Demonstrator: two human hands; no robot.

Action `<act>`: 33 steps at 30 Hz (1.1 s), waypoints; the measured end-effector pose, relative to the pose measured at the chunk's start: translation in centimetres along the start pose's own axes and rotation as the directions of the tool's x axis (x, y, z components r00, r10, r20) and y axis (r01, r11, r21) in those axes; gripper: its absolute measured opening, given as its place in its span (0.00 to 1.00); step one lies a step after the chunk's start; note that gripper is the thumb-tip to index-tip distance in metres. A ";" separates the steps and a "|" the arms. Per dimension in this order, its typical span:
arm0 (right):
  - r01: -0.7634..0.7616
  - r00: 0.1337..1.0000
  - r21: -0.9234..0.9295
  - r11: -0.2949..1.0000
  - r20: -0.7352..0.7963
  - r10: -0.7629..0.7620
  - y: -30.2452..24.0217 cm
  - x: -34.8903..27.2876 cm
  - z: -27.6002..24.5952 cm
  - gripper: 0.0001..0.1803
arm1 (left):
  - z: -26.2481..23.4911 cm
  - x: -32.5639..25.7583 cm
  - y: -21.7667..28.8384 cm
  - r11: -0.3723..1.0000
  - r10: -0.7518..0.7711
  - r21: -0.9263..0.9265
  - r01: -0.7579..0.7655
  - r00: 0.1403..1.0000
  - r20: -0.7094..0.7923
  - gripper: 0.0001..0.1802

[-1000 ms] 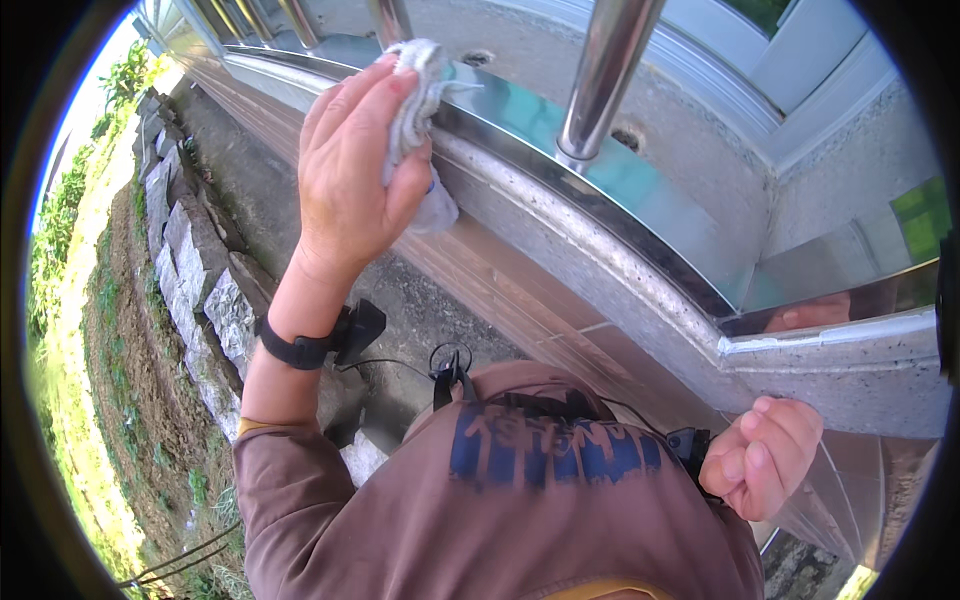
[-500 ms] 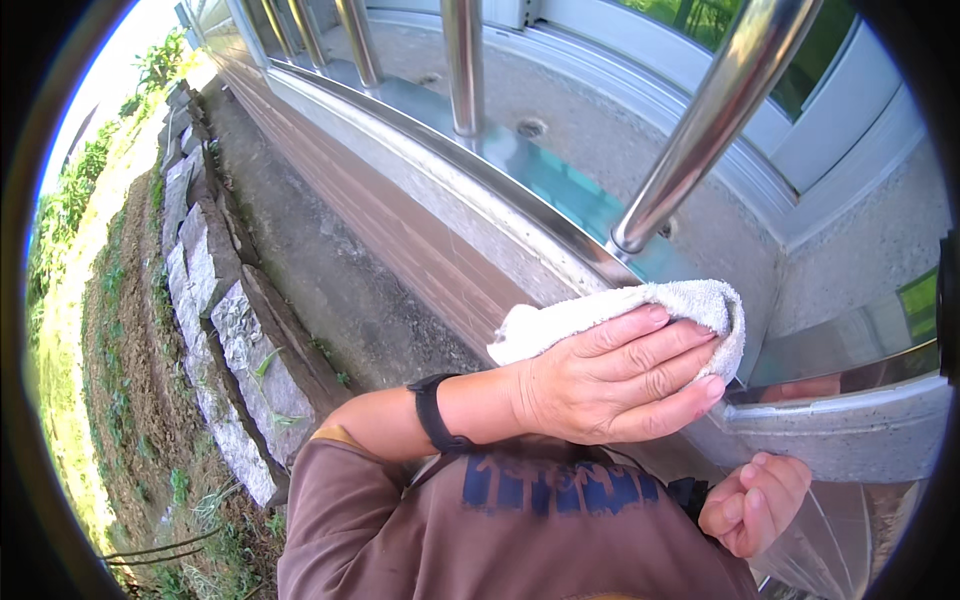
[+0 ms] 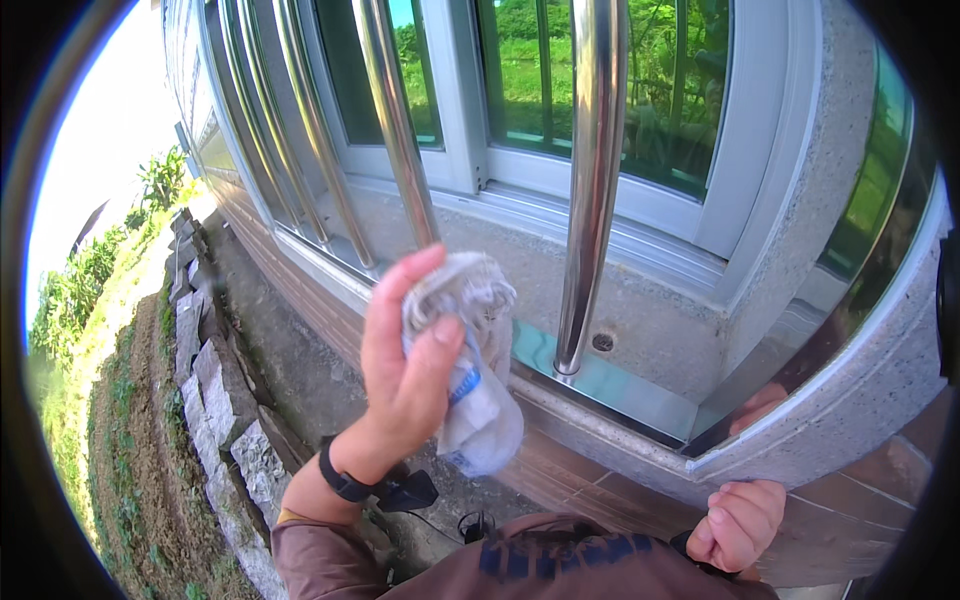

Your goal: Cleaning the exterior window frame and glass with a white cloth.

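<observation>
In my raised left hand [image 3: 408, 375] is a bunched white cloth [image 3: 482, 425] with a blue mark, pinched between thumb and fingers and hanging down in front of the window sill. It hides part of the sill and the foot of one shiny metal bar [image 3: 392, 110]. The nearest upright bar [image 3: 592, 190] stands just right of the cloth, on a polished metal strip [image 3: 625, 385]. My right hand [image 3: 740, 525] is closed with curled fingers, against or close under the lower edge of the stone ledge [image 3: 790, 445]. Whether it holds anything is hidden.
Behind the bars is a white-framed window [image 3: 640, 100] with green reflections. A round hole [image 3: 602, 342] shows in the sill. Brown tiles [image 3: 580, 465] run below the ledge. To the left lie a concrete channel [image 3: 300, 345], a rough stone wall [image 3: 210, 390] and planted soil [image 3: 130, 450].
My left hand has lifted the cloth off the metal strip near the sill's corner and moved it left, turning upright. My view has tilted up toward the window. The right hand stays closed.
</observation>
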State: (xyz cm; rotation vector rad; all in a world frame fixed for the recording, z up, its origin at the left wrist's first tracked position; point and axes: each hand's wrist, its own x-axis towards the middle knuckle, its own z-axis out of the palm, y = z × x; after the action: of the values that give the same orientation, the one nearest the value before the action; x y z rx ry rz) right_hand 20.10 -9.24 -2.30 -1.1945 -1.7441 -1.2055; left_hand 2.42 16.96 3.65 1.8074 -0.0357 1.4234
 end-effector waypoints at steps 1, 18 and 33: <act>-0.021 0.999 0.002 1.000 -0.032 0.021 0.0 -0.1 0.4 0.11 | 0.2 3.3 1.5 0.984 -0.002 -0.179 0.000 1.000 -0.014 0.21; -0.094 0.996 0.034 0.995 0.005 0.094 -1.1 0.7 -0.6 0.12 | 7.4 15.8 7.1 0.990 0.131 -0.044 -0.132 0.991 -0.021 0.26; -0.089 0.996 0.052 0.995 0.011 0.089 -1.5 0.4 -1.9 0.12 | -0.3 10.1 5.7 0.975 -0.187 -0.150 0.166 0.972 -0.139 0.23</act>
State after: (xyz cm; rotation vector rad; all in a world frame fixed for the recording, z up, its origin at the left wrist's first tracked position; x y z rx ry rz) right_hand 18.62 -11.14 -1.75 -1.2348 -1.7005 -1.0971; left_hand 3.10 17.79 15.16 1.5461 0.1020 1.3922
